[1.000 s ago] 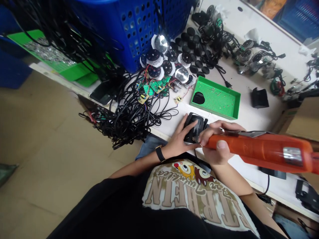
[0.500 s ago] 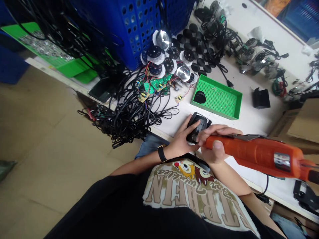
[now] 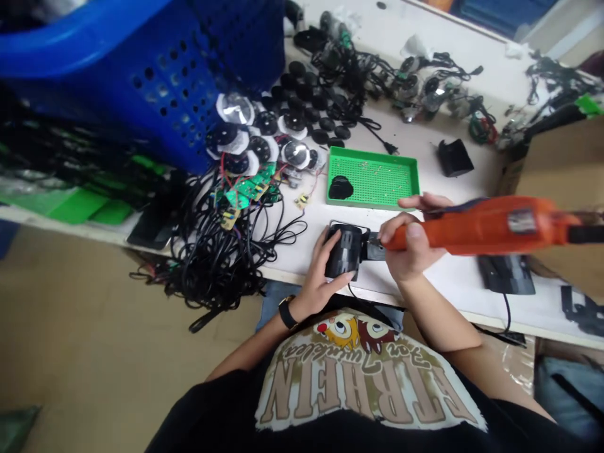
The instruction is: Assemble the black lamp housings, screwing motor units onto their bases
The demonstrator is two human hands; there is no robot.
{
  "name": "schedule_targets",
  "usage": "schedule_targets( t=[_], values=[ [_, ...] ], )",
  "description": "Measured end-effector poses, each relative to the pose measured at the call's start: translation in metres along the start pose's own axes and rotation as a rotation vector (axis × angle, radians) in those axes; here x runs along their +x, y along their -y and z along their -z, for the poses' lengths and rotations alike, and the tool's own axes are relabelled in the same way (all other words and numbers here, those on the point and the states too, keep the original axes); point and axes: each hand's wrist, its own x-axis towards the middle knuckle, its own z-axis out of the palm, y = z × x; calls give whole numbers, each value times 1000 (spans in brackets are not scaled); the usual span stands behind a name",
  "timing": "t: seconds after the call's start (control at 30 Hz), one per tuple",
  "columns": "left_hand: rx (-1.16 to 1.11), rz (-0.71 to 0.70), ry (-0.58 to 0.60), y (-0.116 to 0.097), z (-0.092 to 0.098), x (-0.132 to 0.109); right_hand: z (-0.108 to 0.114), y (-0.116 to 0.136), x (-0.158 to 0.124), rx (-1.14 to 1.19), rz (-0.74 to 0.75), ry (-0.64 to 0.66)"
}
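Note:
My left hand (image 3: 321, 274) is wrapped round a black ribbed plastic housing (image 3: 346, 251) that lies on the white bench. A black cable runs from the housing toward the bench's front edge. Jutting from its right side is a flat black bracket (image 3: 376, 247). In my right hand (image 3: 411, 248) is an orange electric screwdriver (image 3: 491, 226), held level with its tail pointing right. The screwdriver's front end is hidden behind my fingers, near the bracket, so I cannot tell whether its bit touches anything.
Behind my hands stands a green perforated tray (image 3: 372, 204) with small screws and a black disc. To the left are tangled black cables (image 3: 226, 251), circuit boards (image 3: 248, 189) and a blue basket (image 3: 189, 75). Another black housing (image 3: 509, 275) and a cardboard box (image 3: 561, 163) are at right.
The black housing has turned, and its bracket now shows on the right. My right hand and the screwdriver have moved away from the housing to the right. The camera view has shifted.

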Motion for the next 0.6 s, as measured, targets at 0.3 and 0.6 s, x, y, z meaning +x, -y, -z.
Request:
schedule_targets(
  t=[0.3,0.6],
  values=[
    [58,125,116,-7,13,-8,14,-23,-5,72,-46,51],
    [115,101,121,-7,14,-11,20,-18,-9,120,-121,119]
  ],
)
